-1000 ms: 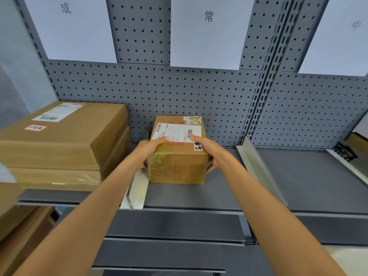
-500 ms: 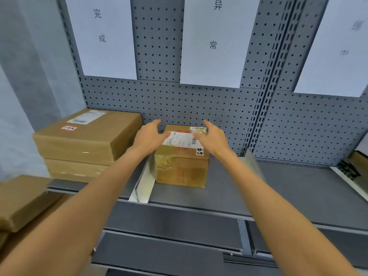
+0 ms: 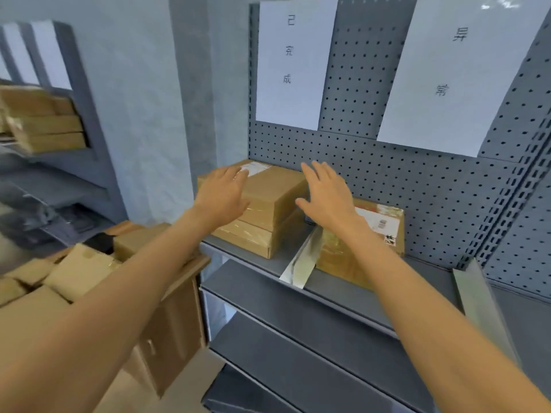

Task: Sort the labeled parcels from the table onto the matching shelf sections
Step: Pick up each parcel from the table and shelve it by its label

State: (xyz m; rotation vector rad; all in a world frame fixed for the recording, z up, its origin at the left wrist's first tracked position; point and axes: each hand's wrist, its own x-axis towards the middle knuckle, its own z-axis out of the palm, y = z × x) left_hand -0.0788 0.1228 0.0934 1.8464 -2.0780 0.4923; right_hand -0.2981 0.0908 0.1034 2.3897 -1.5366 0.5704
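Parcel [image 3: 357, 257] on shelf [image 3: 328, 296] — half hidden behind right forearm

grey wall [image 3: 143, 114], second rack [image 3: 74, 120] at left

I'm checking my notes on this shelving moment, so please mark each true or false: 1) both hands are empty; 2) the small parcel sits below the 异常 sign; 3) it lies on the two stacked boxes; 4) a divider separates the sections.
1) True: the left hand and right hand are open and hold nothing.
2) True: the small parcel sits under the 异常 sign.
3) False: it rests on the shelf, beside the stacked boxes.
4) True: a divider stands between them.
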